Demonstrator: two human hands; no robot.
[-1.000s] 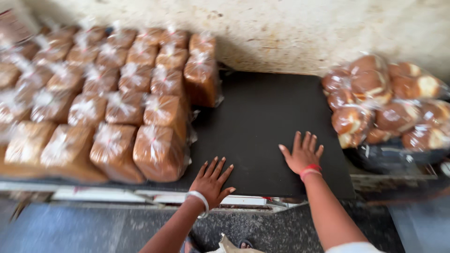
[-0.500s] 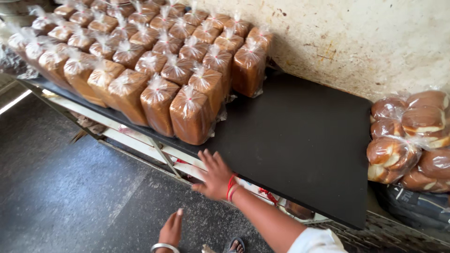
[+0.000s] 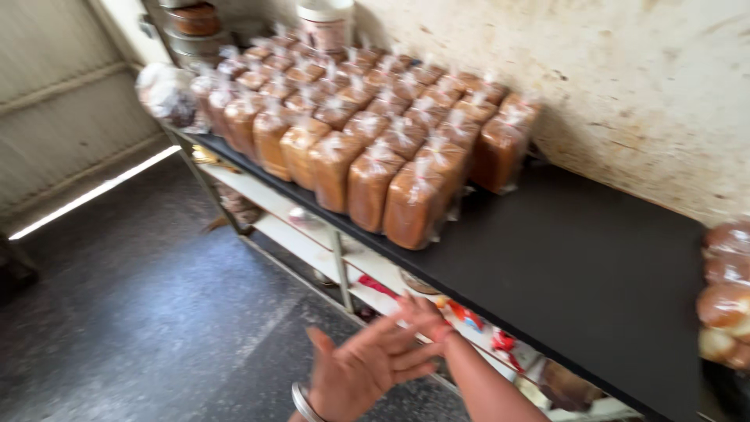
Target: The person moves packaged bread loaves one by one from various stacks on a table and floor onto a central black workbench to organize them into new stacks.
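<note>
Both hands are empty and clear of the stock. The left hand [image 3: 361, 373], with a metal bangle [image 3: 301, 402] at the wrist, is held flat with its fingers extended and spread. The right hand [image 3: 420, 316], with a red band [image 3: 442, 334] at the wrist, lies just behind it and appears to touch it. Its fingers look loosely apart, though motion blur makes this uncertain.

Step in hand, as judged: a pause between handlings, palms meeting below the front edge of the black table top [image 3: 578, 258]. Any pick-up calls for a reach up and forward to the nearest corner loaf.

The bagged bread loaves [image 3: 375, 148] stand upright in a tight block on the left part of the table. Count: about seven rows, roughly thirty loaves. Bagged buns [image 3: 726, 301]: at least three, at the right edge. One white tub [image 3: 324, 23] stands behind the loaves.
</note>
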